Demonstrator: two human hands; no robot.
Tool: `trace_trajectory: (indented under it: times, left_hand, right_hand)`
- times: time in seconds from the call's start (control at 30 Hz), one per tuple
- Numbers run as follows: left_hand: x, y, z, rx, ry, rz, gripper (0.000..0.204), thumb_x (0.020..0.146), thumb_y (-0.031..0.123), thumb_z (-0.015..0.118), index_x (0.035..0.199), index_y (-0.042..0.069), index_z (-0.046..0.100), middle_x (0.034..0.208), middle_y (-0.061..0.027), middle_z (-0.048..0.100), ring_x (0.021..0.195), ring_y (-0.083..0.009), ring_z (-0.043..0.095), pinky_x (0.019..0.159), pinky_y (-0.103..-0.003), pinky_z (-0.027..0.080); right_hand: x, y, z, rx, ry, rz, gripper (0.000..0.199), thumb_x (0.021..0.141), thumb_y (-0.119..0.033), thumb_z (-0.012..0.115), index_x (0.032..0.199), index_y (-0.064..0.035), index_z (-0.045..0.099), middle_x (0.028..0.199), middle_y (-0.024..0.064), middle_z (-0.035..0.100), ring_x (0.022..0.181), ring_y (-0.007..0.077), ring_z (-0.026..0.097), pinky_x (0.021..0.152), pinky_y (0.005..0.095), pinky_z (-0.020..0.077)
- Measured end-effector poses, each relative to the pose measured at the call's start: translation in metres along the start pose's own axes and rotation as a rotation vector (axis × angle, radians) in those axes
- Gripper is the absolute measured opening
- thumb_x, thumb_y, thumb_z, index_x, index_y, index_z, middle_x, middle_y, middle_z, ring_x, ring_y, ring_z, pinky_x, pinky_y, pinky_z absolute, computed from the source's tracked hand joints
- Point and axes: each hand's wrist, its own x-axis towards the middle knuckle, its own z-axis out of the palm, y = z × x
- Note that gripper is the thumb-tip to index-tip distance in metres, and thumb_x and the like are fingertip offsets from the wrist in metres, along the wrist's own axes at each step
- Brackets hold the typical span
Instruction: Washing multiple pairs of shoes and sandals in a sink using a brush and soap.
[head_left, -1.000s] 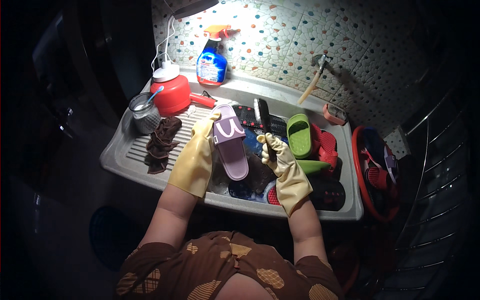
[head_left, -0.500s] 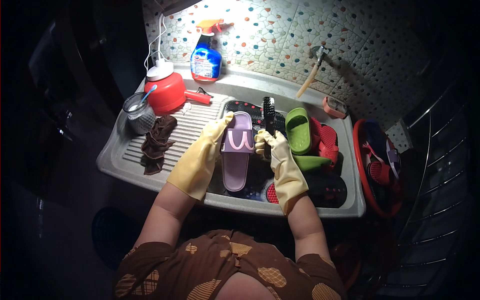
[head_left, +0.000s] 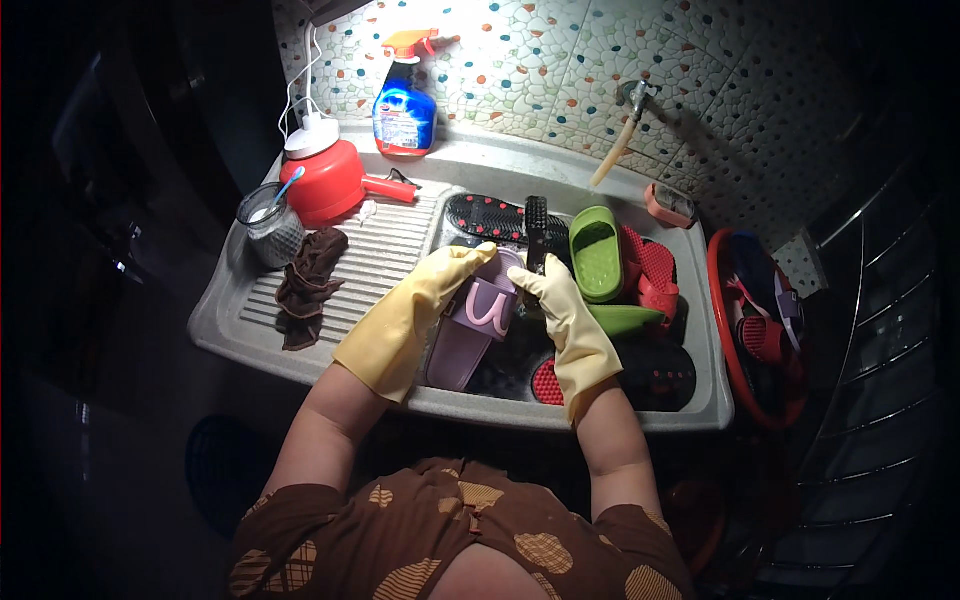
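My left hand, in a cream rubber glove, is closed on the toe end of a purple slide slipper. The slipper lies tilted over the sink basin, a pink wavy mark on its strap. In my gloved right hand a black scrub brush stands upright beside the slipper's toe, its bristles mostly out of sight. Behind both hands lies a black sole with red dots. Just right of the brush are a green slipper, another green one and red slippers.
On the ribbed drainboard are a brown cloth, a glass jar and a red container. A blue spray bottle stands behind. A tap with a hose hangs above; a red basin of slippers stands at right.
The purple slipper has tilted, its heel swinging left and its toe now closer to the brush. My left hand has shifted right over the toe. The brush has turned, hiding its pale bristles.
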Motion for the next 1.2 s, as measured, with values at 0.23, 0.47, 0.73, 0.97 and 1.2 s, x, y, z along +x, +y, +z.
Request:
trace_trajectory:
  times: [0.23, 0.47, 0.73, 0.97, 1.2]
  left_hand:
    - [0.001, 0.001, 0.004, 0.167, 0.111, 0.089, 0.026, 0.098, 0.034, 0.066, 0.084, 0.013, 0.065, 0.07, 0.0053, 0.058, 0.061, -0.0053, 0.047, 0.054, -0.023, 0.037]
    - [0.011, 0.006, -0.012, -0.021, 0.403, 0.238, 0.029, 0.099, 0.038, 0.061, 0.087, 0.012, 0.056, 0.068, 0.0009, 0.055, 0.051, -0.0084, 0.048, 0.043, -0.024, 0.042]
    - [-0.026, 0.023, 0.018, -0.261, 0.131, 0.111, 0.046, 0.106, 0.039, 0.042, 0.1, -0.001, 0.064, 0.099, -0.0192, 0.07, 0.082, -0.0264, 0.068, 0.071, -0.036, 0.057]
    - [-0.012, 0.01, 0.016, -0.558, -0.232, 0.213, 0.059, 0.106, 0.045, 0.038, 0.124, -0.009, 0.055, 0.126, -0.027, 0.059, 0.115, -0.036, 0.06, 0.104, -0.045, 0.048]
    - [-0.003, -0.025, -0.006, -0.6, -0.429, 0.042, 0.064, 0.105, 0.05, 0.035, 0.129, -0.008, 0.051, 0.133, -0.0274, 0.053, 0.122, -0.0377, 0.054, 0.108, -0.048, 0.043]
  right_hand:
    - [0.001, -0.002, 0.008, 0.002, 0.148, 0.063, 0.026, 0.081, 0.0, 0.077, 0.104, -0.001, 0.065, 0.09, 0.0056, 0.068, 0.077, 0.0142, 0.064, 0.07, 0.0291, 0.0524]
    - [0.012, -0.006, -0.012, -0.062, 0.772, -0.091, 0.034, 0.079, -0.017, 0.083, 0.106, -0.0049, 0.067, 0.098, 0.0069, 0.067, 0.078, 0.0163, 0.062, 0.073, 0.0345, 0.0503]
    - [0.006, -0.014, -0.024, 0.176, 1.019, -0.099, 0.061, 0.086, -0.025, 0.078, 0.132, 0.0034, 0.051, 0.114, 0.015, 0.065, 0.085, 0.0203, 0.066, 0.067, 0.0288, 0.0534]
    - [0.034, 0.035, -0.031, 0.221, 0.824, -0.128, 0.046, 0.09, -0.024, 0.075, 0.122, 0.002, 0.054, 0.107, 0.0131, 0.066, 0.076, 0.0186, 0.065, 0.062, 0.0296, 0.053]
    - [0.048, 0.077, -0.001, 0.432, 0.348, 0.038, 0.033, 0.094, -0.022, 0.071, 0.113, 0.0006, 0.058, 0.1, 0.0113, 0.068, 0.066, 0.0168, 0.064, 0.057, 0.0305, 0.0526]
